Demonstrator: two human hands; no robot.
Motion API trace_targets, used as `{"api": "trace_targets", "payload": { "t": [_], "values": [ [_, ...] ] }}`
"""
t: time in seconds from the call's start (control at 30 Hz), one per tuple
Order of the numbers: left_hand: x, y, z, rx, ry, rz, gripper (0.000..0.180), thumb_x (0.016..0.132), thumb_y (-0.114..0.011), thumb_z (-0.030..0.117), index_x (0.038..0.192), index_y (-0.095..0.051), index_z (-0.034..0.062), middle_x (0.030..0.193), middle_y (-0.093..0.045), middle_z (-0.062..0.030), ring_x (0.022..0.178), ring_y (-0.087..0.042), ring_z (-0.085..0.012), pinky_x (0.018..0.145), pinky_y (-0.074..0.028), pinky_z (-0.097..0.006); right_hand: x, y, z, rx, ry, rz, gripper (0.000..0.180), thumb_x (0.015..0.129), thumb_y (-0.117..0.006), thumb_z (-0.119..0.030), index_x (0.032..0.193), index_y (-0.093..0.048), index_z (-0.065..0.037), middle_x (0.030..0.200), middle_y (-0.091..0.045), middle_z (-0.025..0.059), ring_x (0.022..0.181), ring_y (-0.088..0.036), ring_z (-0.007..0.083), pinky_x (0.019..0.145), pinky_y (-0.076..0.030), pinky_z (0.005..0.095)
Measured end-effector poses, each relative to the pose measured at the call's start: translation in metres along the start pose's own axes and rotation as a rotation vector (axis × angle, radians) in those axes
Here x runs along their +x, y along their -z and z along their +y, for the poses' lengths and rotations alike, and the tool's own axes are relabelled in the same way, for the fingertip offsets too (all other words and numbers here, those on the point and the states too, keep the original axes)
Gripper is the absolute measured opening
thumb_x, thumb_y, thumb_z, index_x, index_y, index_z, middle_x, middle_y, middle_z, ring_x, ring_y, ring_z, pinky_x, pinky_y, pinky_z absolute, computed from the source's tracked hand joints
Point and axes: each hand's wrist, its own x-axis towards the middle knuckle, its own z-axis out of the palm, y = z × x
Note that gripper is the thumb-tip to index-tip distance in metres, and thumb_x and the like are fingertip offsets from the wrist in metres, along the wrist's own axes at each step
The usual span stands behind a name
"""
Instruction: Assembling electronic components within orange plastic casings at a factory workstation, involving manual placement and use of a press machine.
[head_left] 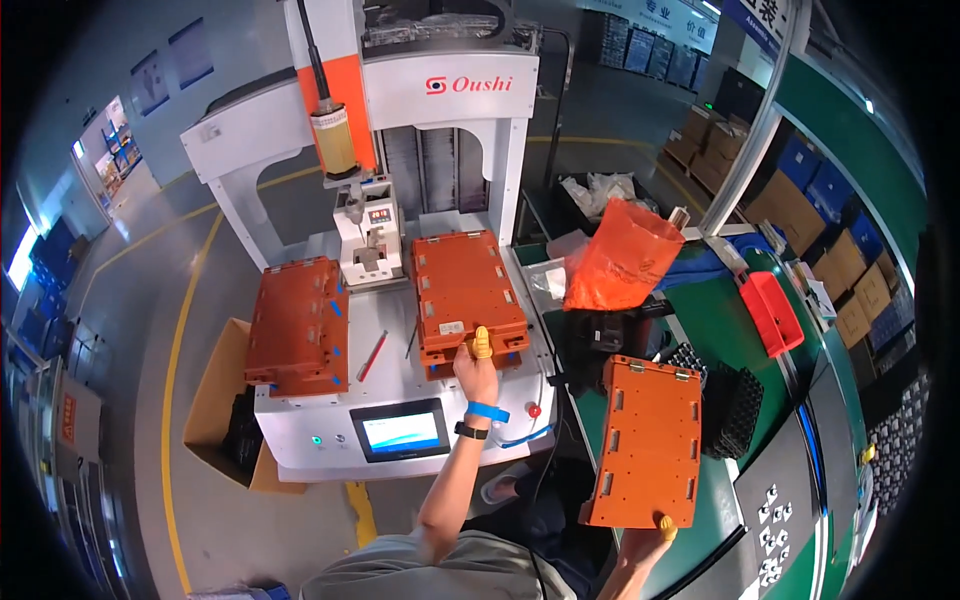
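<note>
My left hand [478, 368] reaches up to the white benchtop machine [300, 440] and grips the near edge of an orange fixture plate [462, 285] lying on its right station. Its thumb wears a yellow finger cot and the wrist a blue band and a dark watch. My right hand [648, 535], also with a yellow finger cot, holds a second orange plate [650, 440] by its near edge. That plate hangs flat over the green bench [725, 320] at the lower right.
A third orange fixture [298, 325] sits on the machine's left station, under a dispensing head [335, 140]. A touchscreen [400, 430] faces me. A cardboard box [215, 395] stands on the floor at left. An orange bag [620, 255], a red bin [770, 312] and black trays [735, 405] occupy the bench.
</note>
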Motion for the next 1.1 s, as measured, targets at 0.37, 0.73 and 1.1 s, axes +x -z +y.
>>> {"api": "trace_targets", "payload": {
  "t": [0.37,0.73,1.1],
  "values": [
    [0.05,0.061,0.026,-0.825,0.559,0.132,0.045,0.09,-0.047,0.06,0.106,-0.064,0.0212,0.062,-0.053,0.0031,0.038,-0.035,-0.0101,0.037,-0.033,-0.02,0.063,-0.063,0.008,0.068,-0.145,-0.253,0.062,0.078,-0.07,-0.026,0.134,-0.05,-0.008,0.132,-0.056,0.0081,0.122,-0.053,0.0265,0.102,-0.044,0.0429],
    [-0.058,0.263,0.105,-1.052,0.315,0.131,0.062,0.073,-0.055,0.017,0.133,-0.05,0.0027,0.131,-0.057,-0.0132,0.119,-0.057,-0.0326,0.1,-0.048,-0.048,0.145,-0.172,0.155,-0.042,-0.545,-0.463,0.047,0.09,-0.06,-0.029,0.133,-0.051,-0.013,0.131,-0.057,0.0062,0.121,-0.053,0.023,0.102,-0.042,0.0429],
    [-0.079,0.295,0.116,-0.994,0.252,0.152,0.069,0.062,-0.052,0.011,0.129,-0.051,-0.001,0.127,-0.059,-0.0172,0.113,-0.059,-0.0369,0.097,-0.051,-0.047,0.14,-0.243,0.24,0.167,-0.618,-0.545,0.039,0.092,-0.057,-0.029,0.126,-0.055,-0.01,0.129,-0.059,0.0047,0.118,-0.055,0.0205,0.098,-0.047,0.0382]
  ]
}}
